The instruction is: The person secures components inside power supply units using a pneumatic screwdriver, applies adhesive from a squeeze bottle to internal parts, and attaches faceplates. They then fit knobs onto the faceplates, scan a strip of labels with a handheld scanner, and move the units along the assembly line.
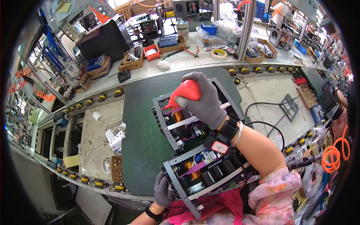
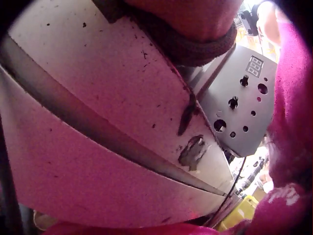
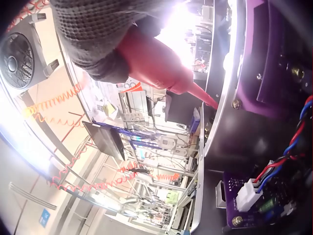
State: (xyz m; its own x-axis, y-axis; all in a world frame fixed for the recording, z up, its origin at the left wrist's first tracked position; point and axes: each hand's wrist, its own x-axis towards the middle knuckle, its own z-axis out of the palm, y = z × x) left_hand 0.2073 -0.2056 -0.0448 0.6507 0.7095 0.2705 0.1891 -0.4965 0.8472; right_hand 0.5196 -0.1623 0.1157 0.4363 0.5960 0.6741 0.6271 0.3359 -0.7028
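In the head view my gloved right hand grips a red squeeze bottle with a pointed nozzle. The nozzle points down at the front end of the far open machine chassis. In the right wrist view the bottle slants down and its tip is close by the metal frame edge. My gloved left hand is at the front panel end of the near open chassis, its fingers partly hidden by the panel. Copper coils, black capacitors and wiring show inside both chassis.
Both chassis are on a green work board over a roller conveyor. A box of screws stands at the left. Pliers, a tape roll and small bins line the back bench. A black cable loops at the right.
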